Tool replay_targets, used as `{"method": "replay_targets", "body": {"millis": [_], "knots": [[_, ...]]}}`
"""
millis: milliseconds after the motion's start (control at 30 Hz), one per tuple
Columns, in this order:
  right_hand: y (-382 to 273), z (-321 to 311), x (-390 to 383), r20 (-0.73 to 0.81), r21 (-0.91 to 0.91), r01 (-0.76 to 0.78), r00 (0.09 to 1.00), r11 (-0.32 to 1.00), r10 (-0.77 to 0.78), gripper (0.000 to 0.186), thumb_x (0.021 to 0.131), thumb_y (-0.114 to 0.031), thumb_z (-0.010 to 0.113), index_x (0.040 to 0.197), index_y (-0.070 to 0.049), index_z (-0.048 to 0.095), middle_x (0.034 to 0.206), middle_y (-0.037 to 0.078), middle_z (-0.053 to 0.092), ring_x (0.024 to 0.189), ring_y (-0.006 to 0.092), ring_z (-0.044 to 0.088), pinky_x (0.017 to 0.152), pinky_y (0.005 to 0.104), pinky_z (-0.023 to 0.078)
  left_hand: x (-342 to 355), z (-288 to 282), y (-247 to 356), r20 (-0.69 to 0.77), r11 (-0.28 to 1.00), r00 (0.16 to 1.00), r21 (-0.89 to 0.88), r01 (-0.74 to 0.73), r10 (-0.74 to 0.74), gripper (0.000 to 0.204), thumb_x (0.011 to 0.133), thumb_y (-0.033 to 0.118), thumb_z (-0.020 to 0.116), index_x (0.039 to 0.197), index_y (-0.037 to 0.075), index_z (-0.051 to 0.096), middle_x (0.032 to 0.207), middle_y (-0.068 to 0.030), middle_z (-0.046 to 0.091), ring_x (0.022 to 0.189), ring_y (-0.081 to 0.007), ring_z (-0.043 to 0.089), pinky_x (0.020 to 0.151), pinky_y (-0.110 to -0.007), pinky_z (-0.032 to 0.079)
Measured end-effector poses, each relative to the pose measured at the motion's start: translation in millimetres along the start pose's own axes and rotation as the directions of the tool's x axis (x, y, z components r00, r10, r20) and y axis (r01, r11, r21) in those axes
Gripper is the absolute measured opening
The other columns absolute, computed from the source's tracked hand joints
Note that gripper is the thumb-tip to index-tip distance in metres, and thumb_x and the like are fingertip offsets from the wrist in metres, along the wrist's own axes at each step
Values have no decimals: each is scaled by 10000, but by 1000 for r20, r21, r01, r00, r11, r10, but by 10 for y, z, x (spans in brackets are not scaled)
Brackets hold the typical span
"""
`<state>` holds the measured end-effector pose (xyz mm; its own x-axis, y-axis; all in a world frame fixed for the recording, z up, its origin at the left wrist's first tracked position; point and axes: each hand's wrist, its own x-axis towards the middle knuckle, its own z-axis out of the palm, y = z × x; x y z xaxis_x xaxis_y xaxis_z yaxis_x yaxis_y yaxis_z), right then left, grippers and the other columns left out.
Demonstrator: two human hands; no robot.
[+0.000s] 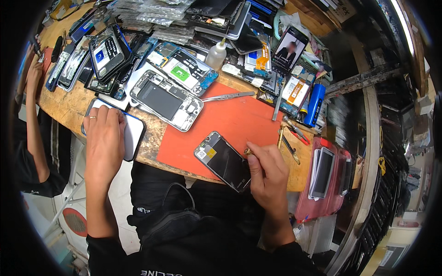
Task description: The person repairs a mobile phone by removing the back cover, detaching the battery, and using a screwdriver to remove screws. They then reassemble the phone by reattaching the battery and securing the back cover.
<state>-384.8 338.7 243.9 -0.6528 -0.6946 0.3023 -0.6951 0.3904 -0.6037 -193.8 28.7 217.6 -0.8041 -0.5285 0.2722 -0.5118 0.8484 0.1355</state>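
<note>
My left hand (pixel 103 138), a ring on one finger, lies with curled fingers on a white, blue-edged phone-shaped item (pixel 132 138) at the table's edge. My right hand (pixel 266 177) pinches the knob of a small brass-coloured tool (pixel 247 151), its lower part hidden, just beside a black phone screen assembly (pixel 221 163) with a yellow patch on the orange mat (pixel 179 152). Above these lie an opened silver phone housing (pixel 156 103) and steel tweezers (pixel 225 96).
Opened phones (pixel 106 55), plastic bags, a white bottle (pixel 215 56) and a propped lit phone (pixel 290 48) crowd the back. At right are a blue cylinder (pixel 316 105), hand tools (pixel 295 133) and a pink tray (pixel 304 202). A co-worker's arms (pixel 33 115) are at far left.
</note>
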Motion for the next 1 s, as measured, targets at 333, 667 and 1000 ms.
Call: {"method": "replay_targets", "body": {"millis": [333,667,1000], "knots": [[22,7,90,-47,119,82,996,990,-77,158,1029,17,737,1185,25,764,957,156,678,805,320,696,692,396,548,16,-63,14,-140,988,988,-137,-77,58,105,975,-46,678,1063,-12,630,991,-167,607,981,-359,596,910,-475,471],[-297,-11,443,356,467,-304,924,830,138,112,1121,-86,663,1149,8,718,851,1,629,739,40,501,623,265,405,-43,-82,994,-336,605,925,-703,-373,180,306,847,-174,744,1074,10,653,941,-137,637,793,-304,669,701,-412,544],[-241,178,880,607,587,-511,791,628,75,210,1108,-178,751,989,-6,733,863,-54,678,798,15,555,682,249,465,19,230,1137,-641,635,712,-430,-642,287,257,855,-95,806,1105,-61,756,1015,-189,785,926,-325,795,753,-377,676]]}}
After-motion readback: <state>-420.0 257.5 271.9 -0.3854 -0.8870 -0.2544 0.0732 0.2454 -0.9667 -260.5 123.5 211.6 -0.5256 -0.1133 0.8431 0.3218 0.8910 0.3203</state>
